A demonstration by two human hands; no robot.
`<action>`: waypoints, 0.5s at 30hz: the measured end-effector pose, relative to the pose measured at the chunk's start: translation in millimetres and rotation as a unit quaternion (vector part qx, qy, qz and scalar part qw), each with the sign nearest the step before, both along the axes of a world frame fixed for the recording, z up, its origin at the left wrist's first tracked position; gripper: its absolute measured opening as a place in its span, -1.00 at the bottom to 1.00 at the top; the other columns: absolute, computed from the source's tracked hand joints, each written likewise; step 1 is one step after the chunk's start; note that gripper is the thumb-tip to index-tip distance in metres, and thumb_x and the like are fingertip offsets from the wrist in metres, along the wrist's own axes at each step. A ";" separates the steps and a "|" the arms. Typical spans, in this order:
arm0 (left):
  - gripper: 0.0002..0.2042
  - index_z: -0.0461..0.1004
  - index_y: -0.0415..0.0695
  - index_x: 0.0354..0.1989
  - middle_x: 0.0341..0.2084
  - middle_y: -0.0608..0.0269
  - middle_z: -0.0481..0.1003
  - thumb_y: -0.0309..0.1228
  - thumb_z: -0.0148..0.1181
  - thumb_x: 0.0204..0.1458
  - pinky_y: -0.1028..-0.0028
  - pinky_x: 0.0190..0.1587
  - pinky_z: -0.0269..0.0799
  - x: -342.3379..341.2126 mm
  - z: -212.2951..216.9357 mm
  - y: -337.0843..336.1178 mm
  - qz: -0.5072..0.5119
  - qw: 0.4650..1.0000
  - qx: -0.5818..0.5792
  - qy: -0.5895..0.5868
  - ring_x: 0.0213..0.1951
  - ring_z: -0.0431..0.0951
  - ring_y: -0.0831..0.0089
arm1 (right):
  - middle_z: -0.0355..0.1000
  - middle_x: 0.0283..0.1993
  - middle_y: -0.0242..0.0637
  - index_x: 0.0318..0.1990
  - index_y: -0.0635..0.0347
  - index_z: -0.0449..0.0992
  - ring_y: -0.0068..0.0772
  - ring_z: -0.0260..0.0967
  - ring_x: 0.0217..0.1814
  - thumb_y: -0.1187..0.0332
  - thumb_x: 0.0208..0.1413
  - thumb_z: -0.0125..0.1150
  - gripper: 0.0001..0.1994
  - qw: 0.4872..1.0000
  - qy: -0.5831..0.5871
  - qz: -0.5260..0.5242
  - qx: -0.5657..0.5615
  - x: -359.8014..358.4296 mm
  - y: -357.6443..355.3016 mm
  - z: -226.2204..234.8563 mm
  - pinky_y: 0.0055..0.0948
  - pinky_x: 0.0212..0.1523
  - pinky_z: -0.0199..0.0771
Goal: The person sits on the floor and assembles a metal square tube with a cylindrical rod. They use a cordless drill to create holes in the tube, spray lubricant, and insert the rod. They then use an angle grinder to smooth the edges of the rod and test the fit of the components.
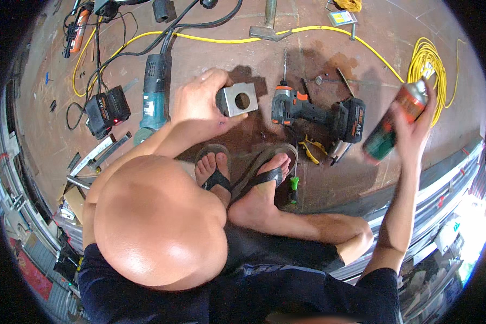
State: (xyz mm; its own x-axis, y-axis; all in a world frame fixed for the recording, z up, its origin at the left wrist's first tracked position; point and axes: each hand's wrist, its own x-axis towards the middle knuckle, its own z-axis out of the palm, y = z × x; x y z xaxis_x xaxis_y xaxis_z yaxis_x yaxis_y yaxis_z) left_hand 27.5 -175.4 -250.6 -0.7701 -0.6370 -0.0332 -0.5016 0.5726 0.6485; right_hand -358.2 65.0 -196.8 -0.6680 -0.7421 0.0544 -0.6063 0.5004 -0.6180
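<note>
My left hand [200, 100] is closed around a squared metal piece [230, 101], held up above the floor with its flat face and round hole showing. Out to the right, my right hand [416, 132] grips a green and red spray can [384, 132]. The can is tilted, its top toward the upper right, and slightly blurred. Between the two hands a cordless drill [282, 105] with a long bit lies on its side. Left of the metal piece rests a teal and black angle grinder [154, 100]. My fingers partly hide the metal piece's far side.
A yellow cord [210, 39] crosses the floor to a coil [420, 56] at right. A hammer [263, 33] lies at the far side. Yellow-handled pliers [309, 151] and a green-handled screwdriver [293, 189] lie near my sandalled feet. A black battery pack [107, 110] sits at left.
</note>
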 end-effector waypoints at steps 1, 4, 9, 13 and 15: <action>-0.46 0.58 -0.14 -0.19 -0.26 0.07 0.65 -0.19 0.75 -0.31 0.08 -0.05 0.54 -2.7 7.5 -2.0 -0.012 0.999 -0.038 0.002 -0.15 0.70 -0.09 | 0.56 0.28 -0.10 0.58 0.13 0.29 -0.22 0.61 0.23 0.36 0.24 0.51 -0.22 0.997 -0.066 0.020 -0.032 45.1 -0.2 17.1 -0.19 0.24 0.66; -0.42 0.63 -0.10 -0.19 -0.24 0.09 0.70 -0.08 0.73 -0.38 0.14 0.12 0.46 -6.2 27.5 -2.6 -0.016 0.996 -0.087 -0.020 -0.15 0.71 0.00 | 0.45 0.37 0.09 0.55 0.15 0.29 0.08 0.55 0.33 0.45 0.12 0.57 -0.16 0.975 -0.150 0.135 -0.093 160.1 -19.7 24.2 -0.09 0.26 0.68; -0.50 0.65 -0.05 -0.21 -0.27 0.16 0.71 -0.17 0.68 -0.38 0.07 0.10 0.43 5.0 48.7 6.4 -0.022 0.997 -0.066 0.042 -0.11 0.72 0.02 | 0.34 0.39 0.21 0.54 0.08 0.32 0.38 0.44 0.38 0.48 0.04 0.59 -0.14 0.968 -0.026 0.247 -0.043 228.9 -43.0 26.3 0.08 0.29 0.66; -0.54 0.64 -0.02 -0.24 -0.30 0.22 0.69 -0.19 0.67 -0.36 0.04 0.09 0.41 17.6 54.7 8.6 -0.051 0.984 -0.105 0.133 -0.11 0.71 0.04 | 0.33 0.32 0.25 0.53 -0.06 0.33 0.40 0.48 0.25 0.49 0.02 0.55 -0.13 0.962 0.015 0.265 -0.065 239.2 -38.8 36.8 0.11 0.21 0.68; -0.53 0.64 -0.01 -0.24 -0.32 0.26 0.68 -0.17 0.69 -0.36 0.05 0.13 0.38 21.5 55.7 9.1 -0.063 0.981 -0.119 0.138 -0.11 0.70 0.08 | 0.34 0.30 0.24 0.54 -0.07 0.33 0.38 0.50 0.21 0.50 0.02 0.54 -0.14 0.962 0.014 0.268 -0.056 239.2 -35.3 40.3 0.10 0.19 0.68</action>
